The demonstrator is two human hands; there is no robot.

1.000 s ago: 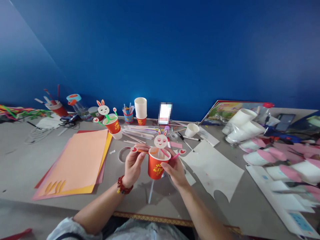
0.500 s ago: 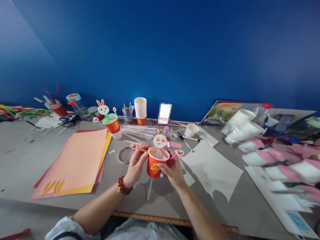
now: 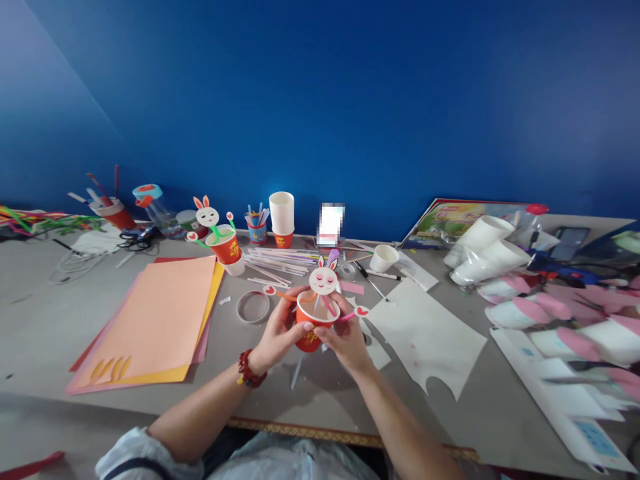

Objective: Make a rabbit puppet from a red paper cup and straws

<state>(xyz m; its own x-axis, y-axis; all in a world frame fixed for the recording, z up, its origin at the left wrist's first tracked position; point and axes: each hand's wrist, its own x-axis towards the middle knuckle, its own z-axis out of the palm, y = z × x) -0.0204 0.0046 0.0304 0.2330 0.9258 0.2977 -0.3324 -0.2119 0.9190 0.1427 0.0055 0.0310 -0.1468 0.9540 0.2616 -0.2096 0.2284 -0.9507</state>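
Note:
Between my hands is a red paper cup [image 3: 309,341] with yellow characters, held above the table. My left hand [image 3: 281,331] grips its left side, thumb across the front. My right hand [image 3: 349,340] is closed on the right side, its thumb also on the front. A white paper rabbit head [image 3: 323,281] stands over the cup's rim. An orange strip with a heart disc [image 3: 270,290] sticks out to the left, and a pink one with a heart disc [image 3: 361,312] to the right. A clear straw [image 3: 297,372] comes out below the cup.
A similar rabbit cup [image 3: 226,248] stands at the back left, near stacked white cups [image 3: 281,212] and loose straws [image 3: 280,260]. Coloured paper sheets [image 3: 155,320] lie left, with a tape roll [image 3: 253,307] beside my left hand. Cut white paper [image 3: 425,333] and bagged cups [image 3: 480,250] lie right.
My left thumb has moved from the cup's side onto its front, near my right thumb. The left heart disc has come away from my fingers and sits higher. The straw below shows less.

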